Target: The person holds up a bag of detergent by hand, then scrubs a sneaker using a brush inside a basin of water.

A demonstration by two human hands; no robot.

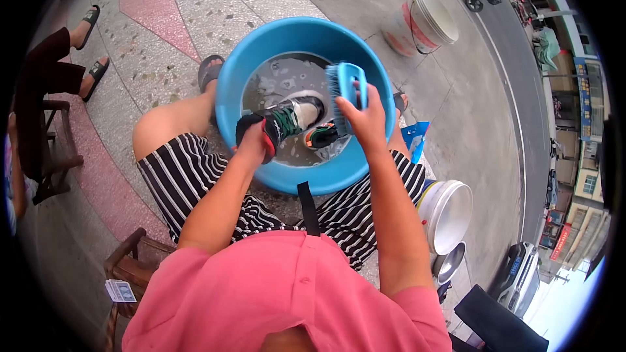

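Observation:
A blue plastic basin (297, 186) stands between my knees with grey, sudsy water (274, 81) in it. My left hand (253, 145) is closed on the heel end of a sneaker (283, 122), dark with green laces, a pale toe and a red-edged collar. Its toe points right, over the water. My right hand (366, 117) grips the handle of a blue scrub brush (349, 91), bristles facing left toward the sneaker. Brush and sneaker are apart. A second sneaker (321, 135), dark with orange trim, lies partly in the water below the brush.
A white and red bucket (424, 23) stands beyond the basin to the right. Another white bucket (450, 215) and a metal bowl (450, 263) are near my right leg, with a blue packet (415, 137) by my foot. Another person's sandalled feet (94, 78) and a wooden chair (59, 146) are at left.

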